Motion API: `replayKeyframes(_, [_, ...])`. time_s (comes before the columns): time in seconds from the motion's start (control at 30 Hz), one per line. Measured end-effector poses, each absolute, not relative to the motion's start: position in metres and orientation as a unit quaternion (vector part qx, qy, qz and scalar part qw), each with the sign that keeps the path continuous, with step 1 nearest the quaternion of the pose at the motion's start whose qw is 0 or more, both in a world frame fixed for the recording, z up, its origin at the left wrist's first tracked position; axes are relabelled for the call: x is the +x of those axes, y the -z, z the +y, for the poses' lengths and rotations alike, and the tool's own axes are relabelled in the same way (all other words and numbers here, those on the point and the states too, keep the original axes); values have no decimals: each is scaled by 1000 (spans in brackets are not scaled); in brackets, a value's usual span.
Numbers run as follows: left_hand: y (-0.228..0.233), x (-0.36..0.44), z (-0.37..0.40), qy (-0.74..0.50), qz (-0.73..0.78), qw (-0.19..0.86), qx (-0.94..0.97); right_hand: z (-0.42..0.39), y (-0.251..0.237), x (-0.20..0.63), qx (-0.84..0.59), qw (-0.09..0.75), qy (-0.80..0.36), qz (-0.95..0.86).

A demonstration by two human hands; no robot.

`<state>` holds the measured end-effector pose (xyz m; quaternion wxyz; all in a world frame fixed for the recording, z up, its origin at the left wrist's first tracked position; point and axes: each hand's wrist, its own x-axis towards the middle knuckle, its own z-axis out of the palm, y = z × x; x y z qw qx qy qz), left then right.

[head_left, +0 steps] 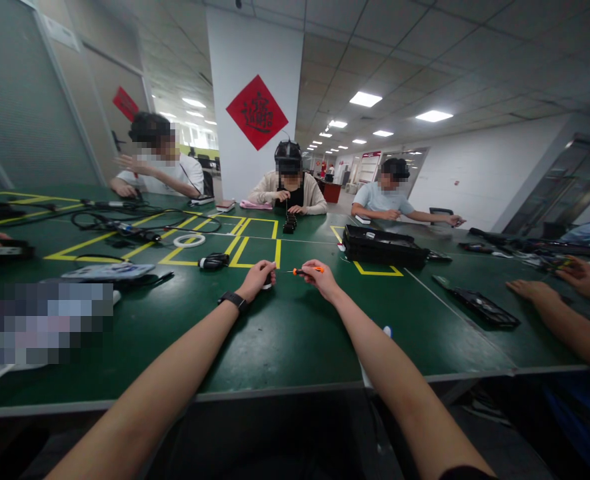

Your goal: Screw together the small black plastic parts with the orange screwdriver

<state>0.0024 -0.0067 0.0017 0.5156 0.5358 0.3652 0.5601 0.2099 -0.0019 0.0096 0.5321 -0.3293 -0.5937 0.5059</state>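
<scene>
My right hand (323, 280) grips an orange-and-black screwdriver (305, 271) by its handle. Its thin shaft points left, across the gap toward my left hand (257, 281). The fingers of my left hand are pinched together. What is between the fingertips is too small to make out. A small dark object with a pale edge (267, 285) shows just beneath those fingers; whether the hand holds it I cannot tell. Both hands are above the green table (295, 347), and a black strap (233, 301) circles my left wrist.
Beyond my left hand lies a bundled black cable (213, 261), with a white ring (189, 241) further left. A long black case (385, 247) stands right of centre. A flat black part (485, 307) lies near a co-worker's hand (535, 293). Several people sit around the table.
</scene>
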Motion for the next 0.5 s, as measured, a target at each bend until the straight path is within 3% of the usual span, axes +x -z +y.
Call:
replayKeyframes(0.17, [-1, -1, -3, -576, 420, 432, 552, 2, 1, 212, -352, 445, -363, -739])
replayKeyframes(0.5, [-2, 2, -3, -566, 382, 460, 567, 9, 4, 211, -373, 422, -288, -774])
